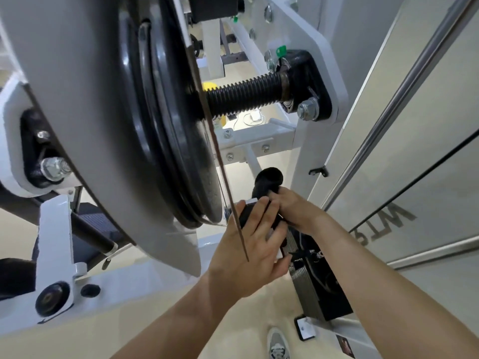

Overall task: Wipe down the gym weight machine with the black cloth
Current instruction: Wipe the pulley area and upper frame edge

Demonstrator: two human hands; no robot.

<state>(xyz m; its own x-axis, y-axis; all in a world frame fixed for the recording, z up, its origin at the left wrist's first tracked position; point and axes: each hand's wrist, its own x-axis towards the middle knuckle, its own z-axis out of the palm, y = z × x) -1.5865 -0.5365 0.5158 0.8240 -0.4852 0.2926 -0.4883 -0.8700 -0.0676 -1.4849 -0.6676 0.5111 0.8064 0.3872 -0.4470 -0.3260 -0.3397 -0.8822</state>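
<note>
Clutching black cloth (268,182): right hand (294,211) grip; left hand (248,242) flat on machine (259,141).

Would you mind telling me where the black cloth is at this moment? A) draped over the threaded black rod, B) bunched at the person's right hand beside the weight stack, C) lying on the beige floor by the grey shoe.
B: the black cloth bulges out just above the right hand, near the left hand, low beside the dark weight stack.

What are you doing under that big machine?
A person is cleaning a white gym weight machine. Their right hand grips a bunched black cloth down by the black weight stack, while the left hand rests with straight fingers on the stack's top. A large black pulley wheel hangs overhead.
</note>
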